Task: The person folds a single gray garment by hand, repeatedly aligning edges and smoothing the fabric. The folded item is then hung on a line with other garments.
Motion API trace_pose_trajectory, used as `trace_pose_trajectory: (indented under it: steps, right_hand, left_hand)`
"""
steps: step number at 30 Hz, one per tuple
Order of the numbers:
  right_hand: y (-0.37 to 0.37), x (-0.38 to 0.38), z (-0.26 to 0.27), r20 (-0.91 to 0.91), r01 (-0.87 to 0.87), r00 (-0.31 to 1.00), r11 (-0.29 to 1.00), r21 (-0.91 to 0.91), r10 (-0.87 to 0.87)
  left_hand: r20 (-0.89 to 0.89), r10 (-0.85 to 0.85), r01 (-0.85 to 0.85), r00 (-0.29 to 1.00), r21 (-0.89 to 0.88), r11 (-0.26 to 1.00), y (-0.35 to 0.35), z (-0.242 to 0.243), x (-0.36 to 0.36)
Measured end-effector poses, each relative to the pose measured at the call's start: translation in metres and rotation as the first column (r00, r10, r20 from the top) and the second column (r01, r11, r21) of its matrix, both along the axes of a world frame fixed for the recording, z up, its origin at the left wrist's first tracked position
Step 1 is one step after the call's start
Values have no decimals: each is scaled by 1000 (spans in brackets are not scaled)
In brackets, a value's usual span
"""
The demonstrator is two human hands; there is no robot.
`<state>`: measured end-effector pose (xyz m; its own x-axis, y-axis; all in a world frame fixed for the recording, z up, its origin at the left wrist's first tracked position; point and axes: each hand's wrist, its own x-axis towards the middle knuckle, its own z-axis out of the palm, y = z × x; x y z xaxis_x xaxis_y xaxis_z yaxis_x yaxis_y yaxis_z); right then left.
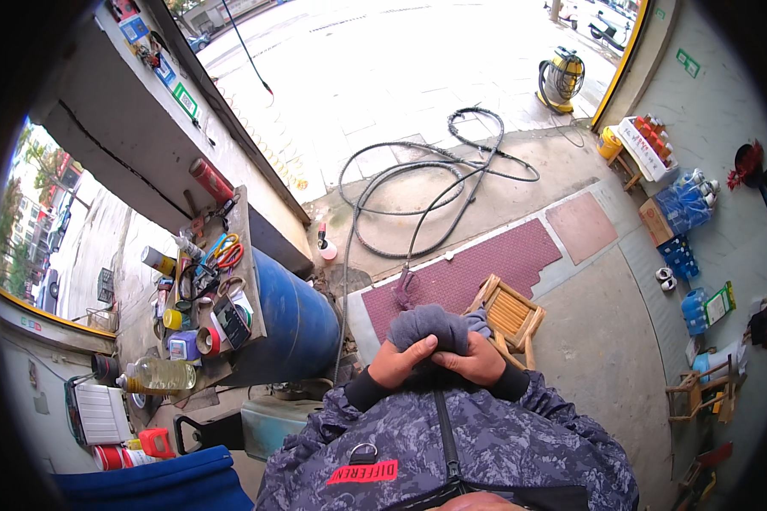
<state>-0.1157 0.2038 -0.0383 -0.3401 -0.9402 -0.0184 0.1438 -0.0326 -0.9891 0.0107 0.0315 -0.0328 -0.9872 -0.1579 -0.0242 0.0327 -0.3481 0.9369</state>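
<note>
Both hands are close together in front of my jacket, holding a bunched grey cloth. My left hand grips its near left side, thumb pointing up and inward. On the right side, my right hand closes on the same cloth, its thumb near the other one. A loose end of the cloth hangs out to the right. Most of my fingers are hidden under the bundle. Just beyond my right hand stands a small wooden stool with a slatted seat, partly covered by the cloth and hand.
A black hose lies coiled across the doorway floor. To the left, a cluttered workbench holds tapes, scissors and bottles beside a blue barrel. A yellow vacuum cleaner stands outside. Bottled water packs line the right wall.
</note>
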Motion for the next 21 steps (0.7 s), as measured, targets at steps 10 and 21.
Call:
trace_pose_trajectory:
  steps: [10,21]
  right_hand:
    - [-4,-9,-56,-202,-153,964,983,102,171]
    - [-5,-18,-131,-424,-85,873,932,353,240]
  left_hand:
    - [-138,119,-79,983,268,960,-2,38,8]
    - [-155,371,-177,916,673,718,-33,75,46]
